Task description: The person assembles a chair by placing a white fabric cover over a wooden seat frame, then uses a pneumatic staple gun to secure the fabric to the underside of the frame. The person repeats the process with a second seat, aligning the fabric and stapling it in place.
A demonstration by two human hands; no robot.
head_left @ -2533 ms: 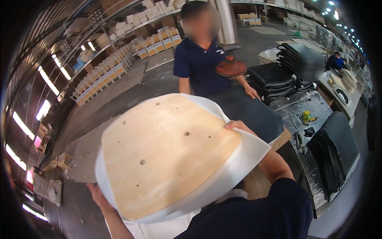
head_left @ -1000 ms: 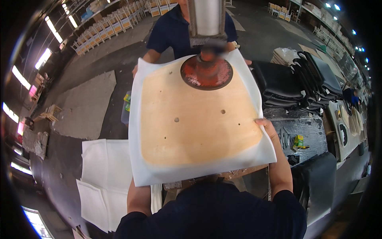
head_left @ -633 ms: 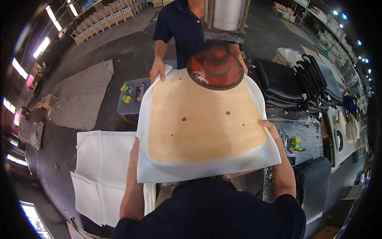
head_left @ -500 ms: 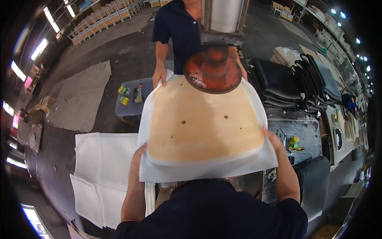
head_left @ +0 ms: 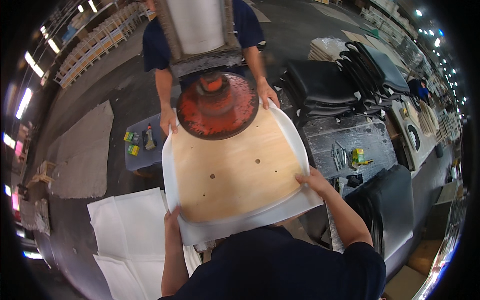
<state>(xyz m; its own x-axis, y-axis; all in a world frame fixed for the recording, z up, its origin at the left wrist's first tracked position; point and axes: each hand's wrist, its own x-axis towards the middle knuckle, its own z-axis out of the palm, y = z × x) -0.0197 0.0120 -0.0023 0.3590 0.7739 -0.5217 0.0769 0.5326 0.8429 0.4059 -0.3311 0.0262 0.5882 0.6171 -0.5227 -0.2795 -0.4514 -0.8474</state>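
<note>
A pale plywood seat panel (head_left: 235,185) lies holes-up, with white padded fabric (head_left: 240,227) beneath it showing all round its edges. My left hand (head_left: 172,220) is closed on the fabric at the near left corner. At the near right edge, my right hand (head_left: 311,181) grips the panel and its fabric, thumb on top of the wood. Over the far part of the panel stands a round red press plate (head_left: 218,107), its paint worn; whether it touches the wood I cannot tell. A co-worker's hands (head_left: 169,121) hold the far corners.
White fabric sheets (head_left: 132,225) lie at the left. Beyond them a small grey table (head_left: 142,157) carries a tool and small boxes. To the right are stacked black cushions (head_left: 320,90), a worktop with tools (head_left: 345,155) and black covers (head_left: 385,205). The press column (head_left: 195,27) rises ahead.
My view has turned. The press plate now sits farther left and more over the panel. My right thumb has come onto the wood, and the co-worker's far right hand shows more fully.
</note>
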